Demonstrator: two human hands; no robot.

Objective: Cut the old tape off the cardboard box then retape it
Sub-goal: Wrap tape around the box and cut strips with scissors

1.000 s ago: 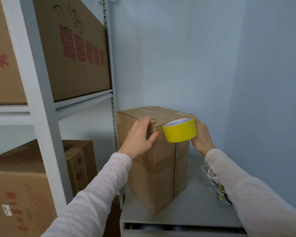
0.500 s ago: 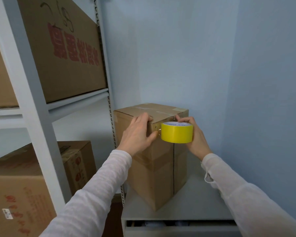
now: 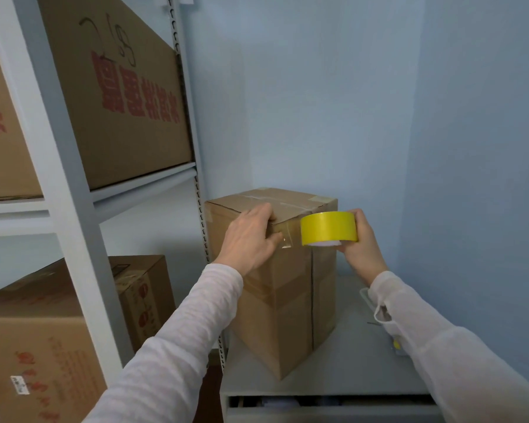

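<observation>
A tall brown cardboard box [image 3: 290, 309] stands on a grey cabinet top [image 3: 342, 370], with old clear tape across its top flaps and down its near corner. My left hand [image 3: 251, 239] lies over the box's top near corner, fingers on the top edge and thumb on a strip of clear tape on the side. My right hand [image 3: 361, 242] grips a yellow tape roll [image 3: 329, 228], held level against the upper right side of the box, its white core showing underneath.
A white metal shelving unit [image 3: 74, 184] stands at the left, loaded with large cardboard boxes [image 3: 119, 96] printed in red. More boxes [image 3: 34, 349] sit on the lower level. Blue walls close in behind and to the right. Small items [image 3: 396, 345] lie on the cabinet behind my right sleeve.
My right hand has tilted the yellow roll, so its white core now faces down instead of up, and shifted it slightly right. My left hand has stayed on the box corner.
</observation>
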